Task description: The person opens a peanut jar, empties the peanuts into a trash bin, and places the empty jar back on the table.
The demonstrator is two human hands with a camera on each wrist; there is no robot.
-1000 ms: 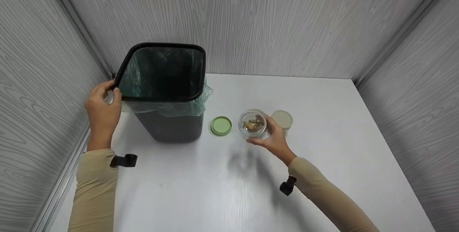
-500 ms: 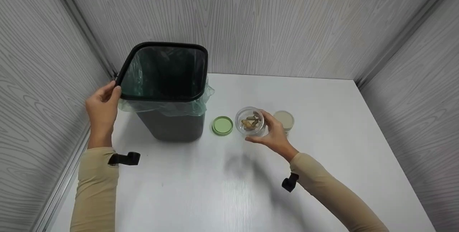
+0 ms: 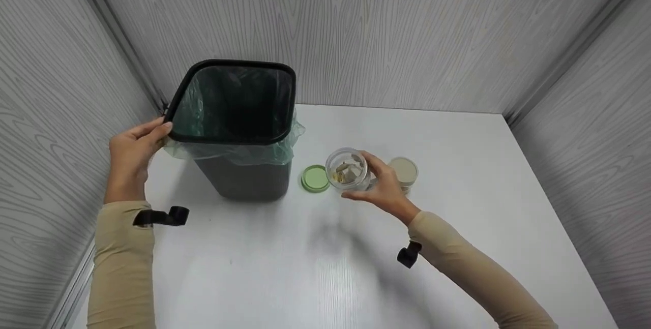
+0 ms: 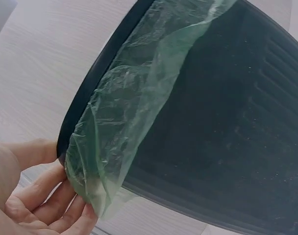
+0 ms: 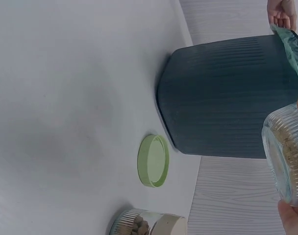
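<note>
A dark grey bin [image 3: 244, 181] lined with a green plastic bag [image 3: 239, 153] stands at the back left of the white table. My left hand [image 3: 133, 153] holds the rim's near-left corner [image 4: 73, 127], thumb above [image 4: 26, 152] and fingers under the bag's edge [image 4: 51, 203]. My right hand [image 3: 380, 186] grips a clear ribbed glass jar [image 3: 347, 169] with brownish pieces inside, lifted off the table and tilted toward the bin. In the right wrist view the jar [image 5: 286, 152] hangs beside the bin wall [image 5: 222, 98].
A green lid [image 3: 315, 178] lies flat between the bin and the held jar. A second jar with a beige lid [image 3: 405, 170] stands just right of my right hand. Grey panelled walls [image 3: 386, 34] close in the table at the back and both sides.
My right hand has lifted the jar off the table and carried it left toward the bin, tilting it. My left hand has shifted slightly left on the bin's rim.
</note>
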